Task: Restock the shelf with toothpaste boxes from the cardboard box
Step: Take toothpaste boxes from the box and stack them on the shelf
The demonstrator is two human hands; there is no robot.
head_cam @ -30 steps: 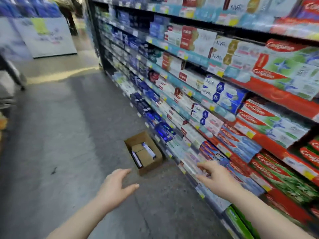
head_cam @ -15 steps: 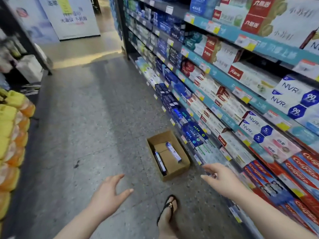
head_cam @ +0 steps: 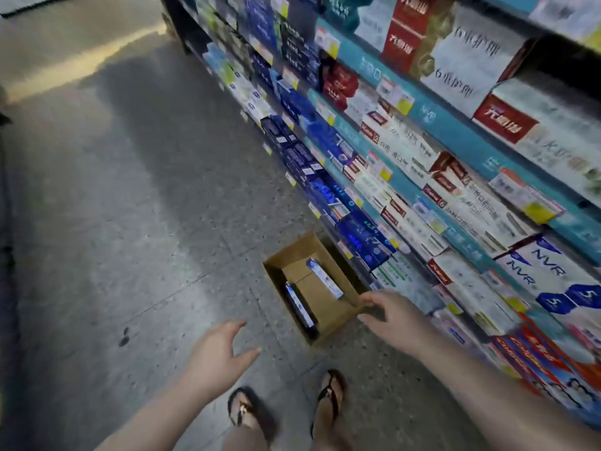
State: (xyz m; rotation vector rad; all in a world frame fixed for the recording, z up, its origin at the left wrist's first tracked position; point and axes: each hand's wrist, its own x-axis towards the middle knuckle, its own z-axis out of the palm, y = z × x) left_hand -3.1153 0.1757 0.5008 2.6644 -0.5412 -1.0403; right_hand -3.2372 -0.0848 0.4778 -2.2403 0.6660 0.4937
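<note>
A small open cardboard box (head_cam: 338, 315) stands on the floor against the foot of the shelf (head_cam: 422, 196). Inside it lie a white-and-blue toothpaste box (head_cam: 324, 278) along the right wall and a dark toothpaste box (head_cam: 300, 305) along the left wall. My right hand (head_cam: 392, 315) hovers with loosely spread fingers at the box's near right corner; whether it touches the cardboard is unclear. My left hand (head_cam: 218, 356) hangs open over the floor, left of the box, holding nothing. The shelf rows are packed with toothpaste cartons.
The shelving runs along the whole right side into the distance. Grey speckled floor (head_cam: 130, 222) spreads to the left. My two feet in sandals (head_cam: 330, 398) stand just before the cardboard box. A dark fixture edge (head_cam: 5, 222) borders the far left.
I have walked up to the cardboard box and tilted my view down; it now lies right before my feet. Both hands came lower, the right one reaching the box's near corner.
</note>
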